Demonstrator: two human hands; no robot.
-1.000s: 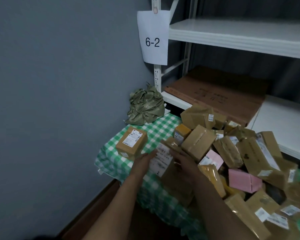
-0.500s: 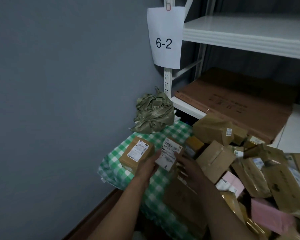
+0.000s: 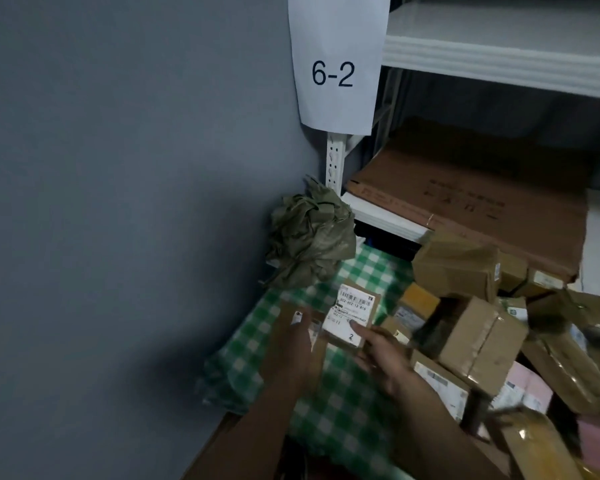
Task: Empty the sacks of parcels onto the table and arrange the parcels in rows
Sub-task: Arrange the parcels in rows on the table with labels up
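Parcel with a white label, held just above the green checked table near its left corner, between both hands. Long axis running away from the viewer and slightly to the right; label side up. Printed on the label: a barcode, a line of digits reading roughly "502-602-12 615", and a bold "2" at the near corner; smaller print too blurred to read.

Nearest, both bare forearms reaching in from the bottom edge. Left hand at the parcel's left edge, lying over a second brown box with its own white label; fingers blurred, so cannot tell whether curled round anything. Right hand at the parcel's near right corner, fingers stretched forward and touching the label by the "2"; a true pinch not discernible.

To the right, a loose heap of parcels, mostly brown taped cartons plus some pink mailers, lying at all angles, motion-blurred.

Farther back, a crumpled olive-green sack on the table's far corner against the grey wall.

Behind it, a white metal shelf unit with a flattened brown cardboard sheet on its lower shelf, faint unreadable print on it. On the upright, a hanging white paper sign reading "6-2".
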